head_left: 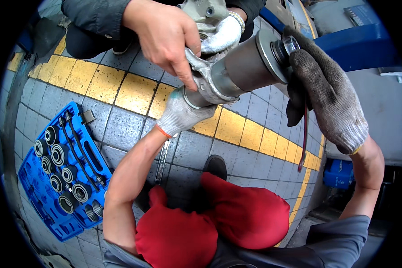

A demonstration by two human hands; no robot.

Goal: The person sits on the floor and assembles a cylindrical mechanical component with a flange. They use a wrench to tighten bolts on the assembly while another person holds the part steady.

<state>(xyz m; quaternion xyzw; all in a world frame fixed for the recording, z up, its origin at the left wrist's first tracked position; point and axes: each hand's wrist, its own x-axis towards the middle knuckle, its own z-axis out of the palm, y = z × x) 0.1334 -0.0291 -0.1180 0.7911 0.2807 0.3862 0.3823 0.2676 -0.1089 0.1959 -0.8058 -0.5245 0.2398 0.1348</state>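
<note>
A grey metal press tool made of stacked cylinders (248,67) is fitted through the ring of a cast metal arm (205,85). My left hand (185,112), in a pale knit glove, is closed round the lower left end of the press tool. At its upper right end, my right hand (328,89), in a dirtier grey glove, has its fingers curled round the shiny bolt end (290,44). A slim tool with a dark red handle (304,138) hangs below that hand; how it is held is hidden. Opposite me, a co-worker's bare hand (165,40) touches the cast arm.
The co-worker's gloved hand (225,35) is beside a casting (205,11). An open blue case (67,228) with round metal sleeves and threaded rods lies left on the tiled floor (125,123). A wrench (162,161) lies near my feet. A blue beam (357,47) stands right.
</note>
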